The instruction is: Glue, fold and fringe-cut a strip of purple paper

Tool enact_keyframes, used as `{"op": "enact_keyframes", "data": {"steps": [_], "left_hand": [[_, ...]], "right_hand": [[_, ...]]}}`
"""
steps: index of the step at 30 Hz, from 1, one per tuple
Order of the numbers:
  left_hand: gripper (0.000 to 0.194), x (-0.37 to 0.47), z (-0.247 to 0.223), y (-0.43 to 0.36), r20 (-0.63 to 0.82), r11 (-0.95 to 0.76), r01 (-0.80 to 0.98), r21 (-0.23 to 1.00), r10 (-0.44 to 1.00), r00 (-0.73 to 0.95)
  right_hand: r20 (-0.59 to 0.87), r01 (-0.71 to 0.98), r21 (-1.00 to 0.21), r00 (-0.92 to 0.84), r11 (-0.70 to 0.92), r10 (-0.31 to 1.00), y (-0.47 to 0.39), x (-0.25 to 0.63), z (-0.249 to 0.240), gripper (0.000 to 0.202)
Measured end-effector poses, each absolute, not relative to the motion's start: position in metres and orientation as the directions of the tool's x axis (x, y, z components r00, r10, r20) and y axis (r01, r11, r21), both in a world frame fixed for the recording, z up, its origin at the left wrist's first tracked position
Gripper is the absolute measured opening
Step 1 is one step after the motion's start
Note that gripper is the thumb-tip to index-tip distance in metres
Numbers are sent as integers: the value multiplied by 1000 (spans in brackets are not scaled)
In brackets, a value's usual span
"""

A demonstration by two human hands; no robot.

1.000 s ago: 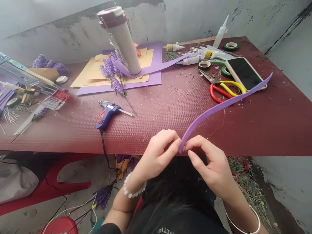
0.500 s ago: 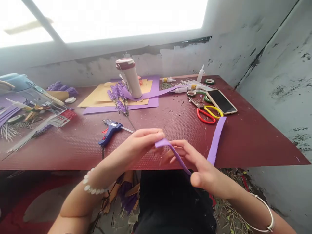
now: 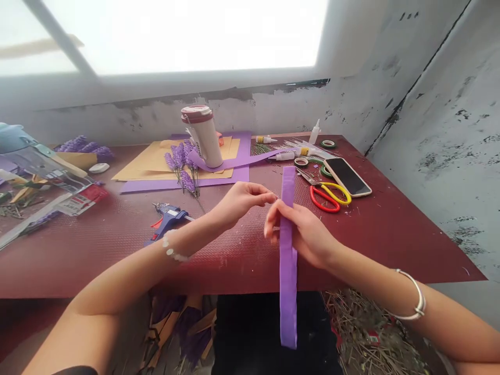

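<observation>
A long purple strip (image 3: 288,291), crepe-like, is held upright near its upper end by my right hand (image 3: 314,234). Its short top end sticks up above the fingers, while the long part hangs down past the table's front edge. My left hand (image 3: 247,202) is closed in a pinch close to the right fingertips, just left of the strip. Whatever lies in that pinch is too small to make out. To the left, a blue glue gun (image 3: 170,219) rests on the table, partly behind my left forearm. Red-and-yellow scissors (image 3: 330,197) lie beyond my right hand.
A lidded cup (image 3: 205,135) stands on tan and purple sheets (image 3: 133,186), beside purple flower stems (image 3: 187,180). Further right are a phone (image 3: 347,176), tape rolls (image 3: 301,163) and glue bottles (image 3: 314,132). A clear blue-topped jug (image 3: 39,156) is at left.
The strip, stretched between my hands and across to the right, now hangs vertically from my right hand. My left hand has let go of its end and moved forward and right.
</observation>
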State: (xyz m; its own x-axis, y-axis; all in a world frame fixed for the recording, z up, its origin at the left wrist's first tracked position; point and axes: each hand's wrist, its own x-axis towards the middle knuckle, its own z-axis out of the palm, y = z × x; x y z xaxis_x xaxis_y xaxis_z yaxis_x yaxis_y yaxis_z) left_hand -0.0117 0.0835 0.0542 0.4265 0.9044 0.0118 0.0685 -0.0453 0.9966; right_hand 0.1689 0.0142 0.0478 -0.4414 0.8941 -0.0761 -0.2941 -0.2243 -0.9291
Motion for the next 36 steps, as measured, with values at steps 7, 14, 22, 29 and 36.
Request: {"op": "enact_keyframes", "data": {"steps": [7,14,22,29,36], "left_hand": [[31,14,16,130,-33,84,-163,983,955,296],[41,14,16,115,-24,113,-162,980,882,471],[32,31,43,95,-140,180,-410,894,982,127],[24,27,58,123,-163,151,-362,920,987,-2],[32,30,12,118,-292,277,-373,885,956,16]], "right_hand": [[-129,-78,-978,-506,-194,853,118,195,3,64],[-142,57,-989,-655,-139,742,125,198,4,73],[-326,274,-944,-689,-183,648,61,199,25,47],[-130,335,-897,-824,288,552,-15,190,65,21],[468,369,-673,-458,641,756,-135,248,-48,21]]}}
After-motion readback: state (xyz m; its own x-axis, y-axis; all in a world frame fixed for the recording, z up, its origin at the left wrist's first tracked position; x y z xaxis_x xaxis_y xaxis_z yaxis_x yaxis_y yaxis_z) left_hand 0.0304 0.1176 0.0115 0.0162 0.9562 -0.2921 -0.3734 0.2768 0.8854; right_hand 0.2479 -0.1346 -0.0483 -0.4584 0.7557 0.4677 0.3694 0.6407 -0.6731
